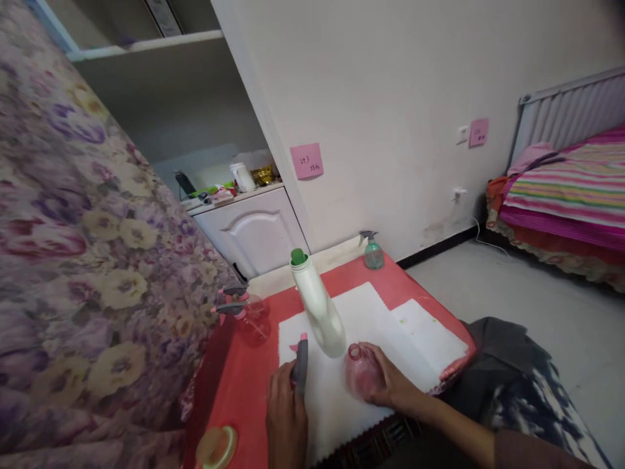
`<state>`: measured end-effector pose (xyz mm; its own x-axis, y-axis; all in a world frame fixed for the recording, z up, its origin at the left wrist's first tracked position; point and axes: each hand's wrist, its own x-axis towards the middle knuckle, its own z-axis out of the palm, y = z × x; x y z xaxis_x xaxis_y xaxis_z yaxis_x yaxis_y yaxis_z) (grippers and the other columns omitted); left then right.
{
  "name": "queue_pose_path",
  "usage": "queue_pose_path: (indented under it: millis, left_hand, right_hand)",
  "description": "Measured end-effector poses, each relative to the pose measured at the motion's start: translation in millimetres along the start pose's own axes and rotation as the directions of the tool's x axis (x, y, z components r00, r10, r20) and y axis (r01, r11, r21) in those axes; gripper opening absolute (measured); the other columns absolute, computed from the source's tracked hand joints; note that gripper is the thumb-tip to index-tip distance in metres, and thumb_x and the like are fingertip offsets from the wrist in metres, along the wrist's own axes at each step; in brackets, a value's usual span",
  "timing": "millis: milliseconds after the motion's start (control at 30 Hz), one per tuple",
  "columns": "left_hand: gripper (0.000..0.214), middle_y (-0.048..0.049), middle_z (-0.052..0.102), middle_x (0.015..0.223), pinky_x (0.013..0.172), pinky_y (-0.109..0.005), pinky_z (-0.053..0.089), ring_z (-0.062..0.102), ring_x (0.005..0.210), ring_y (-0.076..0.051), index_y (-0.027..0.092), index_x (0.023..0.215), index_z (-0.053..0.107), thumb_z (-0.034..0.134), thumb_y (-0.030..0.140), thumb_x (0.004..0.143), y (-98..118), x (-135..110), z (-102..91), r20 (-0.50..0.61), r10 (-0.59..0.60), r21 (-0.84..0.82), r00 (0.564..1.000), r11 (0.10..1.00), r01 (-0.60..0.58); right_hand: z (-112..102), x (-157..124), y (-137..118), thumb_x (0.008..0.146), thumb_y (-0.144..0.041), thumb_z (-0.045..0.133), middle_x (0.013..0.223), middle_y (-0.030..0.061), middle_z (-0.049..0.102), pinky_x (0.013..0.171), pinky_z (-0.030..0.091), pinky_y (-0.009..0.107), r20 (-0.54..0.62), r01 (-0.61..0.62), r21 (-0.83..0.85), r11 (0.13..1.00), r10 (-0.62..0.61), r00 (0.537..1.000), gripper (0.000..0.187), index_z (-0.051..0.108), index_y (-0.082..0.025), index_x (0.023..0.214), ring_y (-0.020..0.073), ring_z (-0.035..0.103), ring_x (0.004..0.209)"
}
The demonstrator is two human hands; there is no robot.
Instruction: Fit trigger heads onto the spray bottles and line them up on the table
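Note:
In the head view, my left hand [287, 407] is closed round a grey and pink trigger spray head [301, 365], which is off any bottle. My right hand [388, 384] grips a clear pink spray bottle [360, 371] from its right side; the round neck is uncapped. Between and just beyond my hands stands a tall pale-green bottle [319, 312] with a handle and a green top [297, 256]. These are over a white cloth [336, 417] on the red-covered table [234, 384].
Two pink spray bottles with grey triggers [254, 319] stand at the table's left. A green spray bottle [374, 254] is at the far corner. A ring-shaped lid [219, 446] lies near the front left. A floral curtain [97, 260] hangs at left; a bed [571, 189] is at right.

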<state>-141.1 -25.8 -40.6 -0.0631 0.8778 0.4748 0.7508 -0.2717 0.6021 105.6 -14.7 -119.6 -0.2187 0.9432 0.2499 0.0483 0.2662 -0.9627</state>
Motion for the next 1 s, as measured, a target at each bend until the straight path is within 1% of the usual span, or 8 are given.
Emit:
queue_pose_path:
  millis: [67, 167, 233, 300, 433, 600, 800, 1000]
  left_hand:
    - [0.034, -0.0086, 0.063, 0.117, 0.094, -0.041, 0.045, 0.057, 0.108, -0.026, 0.023, 0.115, 0.057, 0.051, 0.04, 0.086, 28, 2, -12.2, -0.016, -0.11, -0.121, 0.994, 0.987, 0.107]
    - [0.042, -0.006, 0.068, 0.112, 0.091, -0.033, 0.048, 0.061, 0.104, -0.024, 0.022, 0.11, 0.062, 0.062, 0.051, 0.079, 75, 4, -29.9, -0.076, -0.288, -0.374, 0.954, 0.896, 0.241]
    - [0.046, -0.0051, 0.07, 0.109, 0.088, -0.029, 0.049, 0.064, 0.095, -0.02, 0.021, 0.11, 0.064, 0.066, 0.052, 0.076, 104, 6, -37.8, -0.114, -0.341, -0.528, 0.933, 0.816, 0.234]
    - [0.048, -0.0054, 0.07, 0.107, 0.087, -0.029, 0.05, 0.065, 0.092, -0.019, 0.02, 0.114, 0.064, 0.067, 0.05, 0.076, 128, 6, -41.0, -0.159, -0.34, -0.626, 0.927, 0.761, 0.172]
    - [0.045, -0.0057, 0.071, 0.104, 0.087, -0.028, 0.05, 0.065, 0.094, -0.019, 0.02, 0.115, 0.064, 0.067, 0.045, 0.078, 156, 5, -34.8, -0.187, -0.311, -0.642, 0.932, 0.757, 0.124]
    - [0.043, -0.0069, 0.072, 0.103, 0.084, -0.029, 0.05, 0.065, 0.093, -0.021, 0.018, 0.108, 0.066, 0.067, 0.048, 0.077, 161, 8, -18.8, -0.155, -0.295, -0.609, 0.943, 0.78, 0.144]
    - [0.037, -0.006, 0.068, 0.113, 0.089, -0.027, 0.046, 0.061, 0.105, -0.02, 0.02, 0.109, 0.064, 0.061, 0.047, 0.083, 143, 12, -3.4, -0.037, -0.248, -0.518, 0.968, 0.833, 0.194]
    - [0.04, -0.0079, 0.069, 0.111, 0.087, -0.031, 0.05, 0.064, 0.101, -0.023, 0.02, 0.111, 0.061, 0.065, 0.046, 0.08, 125, 12, 26.1, 0.098, -0.257, -0.452, 0.961, 0.849, 0.273]
  right_hand:
    - [2, 0, -1, 0.06, -0.013, 0.07, 0.139, 0.01, 0.047, 0.112, 0.033, 0.049, -0.019, 0.019, -0.005, 1.0, -0.019, 1.0, 0.086, 0.035, -0.026, 0.137, 0.0302, 0.044, 0.131]
    - [6, 2, -4, 0.064, -0.015, 0.068, 0.136, 0.0115, 0.05, 0.109, 0.037, 0.051, -0.06, 0.036, -0.023, 0.999, -0.037, 0.997, 0.078, 0.037, -0.025, 0.136, 0.0315, 0.048, 0.127]
    - [9, 2, -5, 0.068, -0.018, 0.067, 0.133, 0.013, 0.052, 0.108, 0.038, 0.052, -0.111, 0.03, -0.045, 0.999, -0.035, 0.993, 0.071, 0.039, -0.024, 0.134, 0.0318, 0.05, 0.125]
    - [10, 3, -5, 0.07, -0.02, 0.066, 0.132, 0.0138, 0.052, 0.107, 0.04, 0.052, -0.137, 0.026, -0.051, 0.998, -0.033, 0.99, 0.068, 0.04, -0.024, 0.133, 0.0321, 0.051, 0.123]
    - [9, 2, -1, 0.066, -0.019, 0.067, 0.134, 0.0131, 0.051, 0.106, 0.04, 0.052, -0.11, 0.05, -0.023, 0.998, -0.052, 0.993, 0.075, 0.038, -0.025, 0.134, 0.0332, 0.05, 0.125]
    - [8, 2, -1, 0.059, -0.017, 0.067, 0.134, 0.0159, 0.051, 0.108, 0.037, 0.054, -0.114, 0.048, 0.0, 0.999, -0.048, 0.992, 0.08, 0.038, -0.022, 0.133, 0.0357, 0.049, 0.125]
    - [8, 3, 1, 0.061, -0.019, 0.066, 0.133, 0.016, 0.051, 0.106, 0.04, 0.054, -0.099, 0.069, 0.0, 0.998, -0.069, 0.993, 0.079, 0.037, -0.021, 0.134, 0.035, 0.05, 0.124]
    - [9, 4, 2, 0.058, -0.019, 0.067, 0.133, 0.0157, 0.05, 0.107, 0.038, 0.052, -0.112, 0.061, 0.003, 0.998, -0.061, 0.992, 0.082, 0.038, -0.02, 0.135, 0.0345, 0.049, 0.125]
